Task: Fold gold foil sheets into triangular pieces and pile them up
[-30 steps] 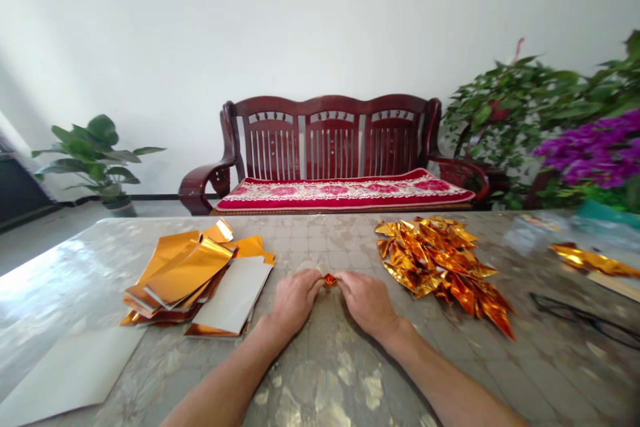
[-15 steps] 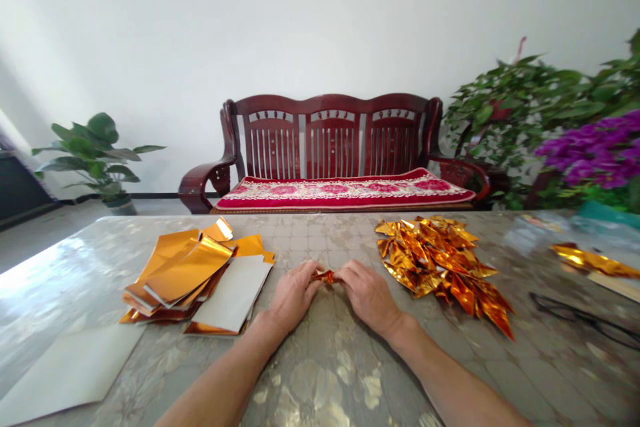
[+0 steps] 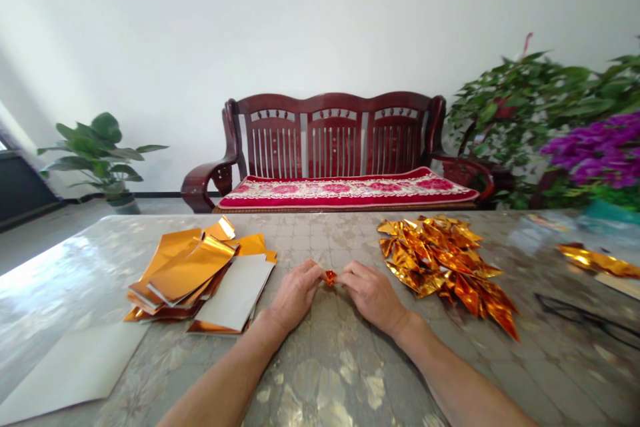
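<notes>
Between my two hands is a small folded piece of orange-gold foil paper [image 3: 330, 277], mostly covered by the fingers. My left hand [image 3: 296, 290] pinches its left end, and my right hand [image 3: 370, 293] pinches the right end. Both hands are closed, just above or on the table. Left of them lies a loose stack of flat gold foil sheets [image 3: 193, 267], with a white-backed sheet [image 3: 235, 293] face down on its near side. A heap of folded gold foil pieces [image 3: 440, 260] sits to the right of my right hand.
The patterned table [image 3: 320, 373] holds a pale sheet [image 3: 75, 367] at front left. Black glasses [image 3: 585, 317], another gold foil piece [image 3: 595, 259] and clear plastic [image 3: 537, 230] lie at right. Beyond stands a wooden bench [image 3: 333, 147], with a potted plant [image 3: 103, 153] and purple flowers [image 3: 595, 150] either side.
The foil piece between my fingers looks more compact and turned, its orange side now facing me. Both hands keep hold of it. The whole view has shifted slightly.
</notes>
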Motion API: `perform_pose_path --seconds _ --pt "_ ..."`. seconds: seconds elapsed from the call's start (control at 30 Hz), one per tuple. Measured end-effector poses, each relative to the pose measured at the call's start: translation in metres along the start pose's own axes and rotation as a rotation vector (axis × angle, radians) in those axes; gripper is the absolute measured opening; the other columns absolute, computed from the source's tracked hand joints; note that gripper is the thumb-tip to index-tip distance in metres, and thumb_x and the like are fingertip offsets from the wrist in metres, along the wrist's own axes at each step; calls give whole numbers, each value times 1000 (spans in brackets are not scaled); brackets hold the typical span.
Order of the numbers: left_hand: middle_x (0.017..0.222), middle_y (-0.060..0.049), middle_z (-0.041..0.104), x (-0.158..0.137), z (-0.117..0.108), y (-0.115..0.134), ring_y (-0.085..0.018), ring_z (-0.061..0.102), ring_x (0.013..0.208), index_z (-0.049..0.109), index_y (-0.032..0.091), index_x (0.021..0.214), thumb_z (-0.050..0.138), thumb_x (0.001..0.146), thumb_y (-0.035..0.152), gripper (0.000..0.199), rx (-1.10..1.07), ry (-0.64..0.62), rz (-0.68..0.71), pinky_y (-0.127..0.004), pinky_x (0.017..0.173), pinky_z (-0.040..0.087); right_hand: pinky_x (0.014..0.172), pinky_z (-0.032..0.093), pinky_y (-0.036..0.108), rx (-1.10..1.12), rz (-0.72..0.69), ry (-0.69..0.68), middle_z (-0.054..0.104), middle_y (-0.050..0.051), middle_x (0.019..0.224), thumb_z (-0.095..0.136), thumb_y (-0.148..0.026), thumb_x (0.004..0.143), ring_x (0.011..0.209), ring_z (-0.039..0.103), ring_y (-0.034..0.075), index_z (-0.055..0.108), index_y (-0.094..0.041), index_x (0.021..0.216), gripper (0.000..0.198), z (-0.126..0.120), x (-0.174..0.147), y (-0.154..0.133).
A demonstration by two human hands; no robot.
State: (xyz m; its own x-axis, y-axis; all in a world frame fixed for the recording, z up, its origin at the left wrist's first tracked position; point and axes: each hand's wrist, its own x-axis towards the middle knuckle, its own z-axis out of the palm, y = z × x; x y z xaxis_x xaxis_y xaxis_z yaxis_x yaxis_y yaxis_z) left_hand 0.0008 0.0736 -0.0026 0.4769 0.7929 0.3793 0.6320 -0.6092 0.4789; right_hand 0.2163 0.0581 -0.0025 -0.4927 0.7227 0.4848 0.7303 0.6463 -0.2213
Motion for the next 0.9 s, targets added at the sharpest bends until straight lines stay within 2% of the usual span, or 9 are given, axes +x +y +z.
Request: perform_pose_path --seconds 0.13,0.33,0.47,0.6,0.7,0.8,0.9 --pt "93 -2 62 -1 1 -1 -14 59 88 64 22 91 45 94 17 20 -19 23 -27 -23 80 45 79 41 25 -75 -25 -16 64 2 91 47 -17 98 85 58 14 71 -23 98 25 -2 1 1" --pt "90 -1 63 0 2 3 -15 60 85 64 23 94 45 94 18 20 64 2 -40 -23 76 44 75 42 24 -97 16 -10 63 3 88 45 -16 99 83 58 14 71 -20 90 27 -2 1 3" --pt "89 -1 67 2 0 5 -15 62 85 66 21 93 46 89 14 21 -29 6 -42 -25 77 45 74 43 23 -65 46 11 64 3 90 46 -17 99 82 59 14 71 -22 94 27 -2 1 4" --pt "98 -2 71 4 -7 5 -16 64 93 69 20 102 43 77 4 40 -138 -7 -24 -27 87 46 74 44 23 -3 89 51 63 3 90 49 -19 97 83 60 14 72 -24 99 23 1 0 6" --pt "100 -2 73 5 -8 2 -17 65 95 70 19 106 41 73 1 48 -205 -48 -25 -28 89 48 74 45 23 31 100 73 63 3 89 50 -18 97 83 61 14 72 -23 98 23 3 -1 9" --pt "102 -1 74 5 -6 -2 -16 66 95 71 20 107 44 74 2 47 -261 -36 -22 -27 89 49 73 45 23 53 101 98 63 3 88 50 -18 96 82 61 14 72 -23 96 22 5 -1 12" --pt "102 0 75 5 -2 -6 -15 67 94 72 23 105 50 80 7 36 -294 -22 7 -25 89 48 73 46 23 64 86 116 63 3 88 51 -17 95 81 61 14 72 -24 96 22 8 -2 15"
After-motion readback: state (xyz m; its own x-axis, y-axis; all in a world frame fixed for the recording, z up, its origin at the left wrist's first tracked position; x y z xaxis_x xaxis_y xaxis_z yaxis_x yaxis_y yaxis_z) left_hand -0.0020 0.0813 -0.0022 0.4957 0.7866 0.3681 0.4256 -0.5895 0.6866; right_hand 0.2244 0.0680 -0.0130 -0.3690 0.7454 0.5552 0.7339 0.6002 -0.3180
